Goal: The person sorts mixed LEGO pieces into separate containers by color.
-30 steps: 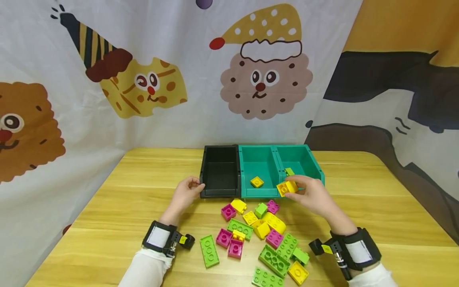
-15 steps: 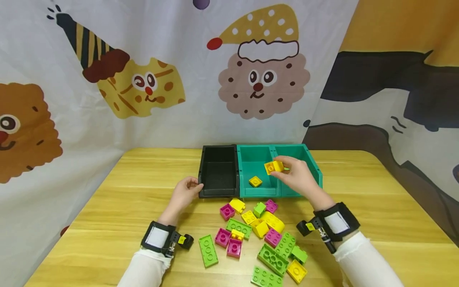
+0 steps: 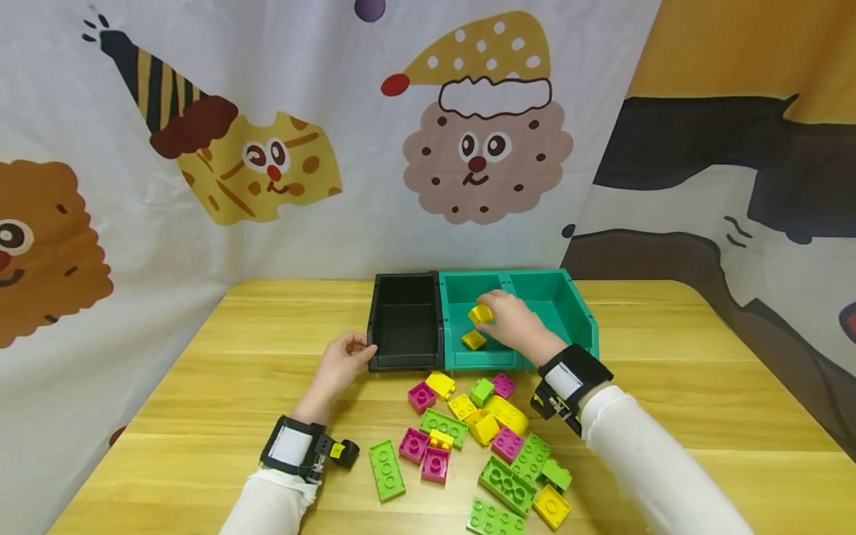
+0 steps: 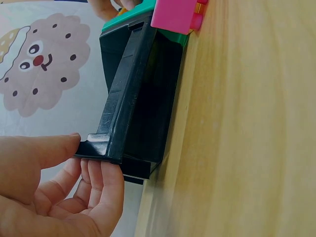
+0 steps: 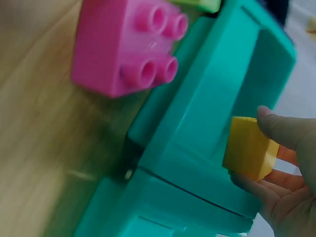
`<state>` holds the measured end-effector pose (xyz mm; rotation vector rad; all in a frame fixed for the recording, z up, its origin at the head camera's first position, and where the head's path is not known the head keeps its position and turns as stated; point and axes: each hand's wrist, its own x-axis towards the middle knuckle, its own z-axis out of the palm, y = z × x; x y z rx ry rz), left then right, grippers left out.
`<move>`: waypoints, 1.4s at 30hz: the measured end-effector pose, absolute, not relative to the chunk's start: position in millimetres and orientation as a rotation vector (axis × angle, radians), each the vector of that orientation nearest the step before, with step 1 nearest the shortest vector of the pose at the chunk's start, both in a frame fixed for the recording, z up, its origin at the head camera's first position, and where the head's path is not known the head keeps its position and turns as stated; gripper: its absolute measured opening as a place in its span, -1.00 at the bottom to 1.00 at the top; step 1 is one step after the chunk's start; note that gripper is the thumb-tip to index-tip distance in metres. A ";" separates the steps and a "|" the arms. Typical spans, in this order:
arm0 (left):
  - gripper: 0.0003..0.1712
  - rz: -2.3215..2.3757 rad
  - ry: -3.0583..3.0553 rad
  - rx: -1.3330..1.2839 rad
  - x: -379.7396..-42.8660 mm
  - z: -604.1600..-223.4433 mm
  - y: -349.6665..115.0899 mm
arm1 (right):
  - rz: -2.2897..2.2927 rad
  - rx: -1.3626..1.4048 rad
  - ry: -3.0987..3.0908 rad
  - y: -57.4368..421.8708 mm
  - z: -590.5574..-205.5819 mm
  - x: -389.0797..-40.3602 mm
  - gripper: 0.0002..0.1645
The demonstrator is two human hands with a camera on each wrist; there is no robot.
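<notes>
My right hand (image 3: 515,323) pinches a yellow toy building brick (image 5: 247,148) between thumb and fingers, over the middle teal bin (image 3: 478,362). Inside that bin lies a flat yellow brick (image 3: 474,340), just below the held one in the head view. At the left, my left hand (image 3: 342,364) grips the front corner of the black bin (image 3: 404,363). The left wrist view has its thumb on top of the rim and the fingers underneath. The right teal bin (image 3: 582,305) adjoins the middle one, partly covered by my right hand and wrist.
Several loose bricks lie on the wooden table in front of the bins: pink (image 3: 435,466), yellow (image 3: 506,416) and lime green (image 3: 386,470). A pink brick (image 5: 118,54) stands close to the right wrist camera. A cartoon-printed cloth (image 3: 301,245) hangs behind the table.
My right hand has carried the yellow brick leftward from the right teal bin's front, over the divider, to above the middle bin. My left hand has stayed at the black bin's corner.
</notes>
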<state>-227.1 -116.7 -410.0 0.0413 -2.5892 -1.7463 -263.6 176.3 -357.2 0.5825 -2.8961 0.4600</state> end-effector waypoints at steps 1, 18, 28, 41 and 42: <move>-0.81 -1.749 -2.587 0.040 -227.3 -410.2 -116.7 | 0.436 0.587 -2.898 174.7 -357.7 -265.0 -0.48; -0.82 -1.753 -2.575 0.036 -227.5 -410.3 -118.2 | 0.391 0.292 -3.103 146.0 -367.7 -284.9 -0.47; -0.83 -1.757 -2.576 0.022 -228.5 -410.7 -115.9 | 0.346 0.289 -3.151 146.1 -380.6 -286.0 -0.43; -0.85 -1.783 -2.560 0.008 -228.4 -410.9 -116.6 | 0.374 0.319 -3.167 145.7 -376.5 -284.2 -0.27; -0.85 -1.787 -2.557 0.009 -228.4 -411.1 -116.8 | 0.404 0.327 -3.152 146.2 -374.1 -284.0 -0.27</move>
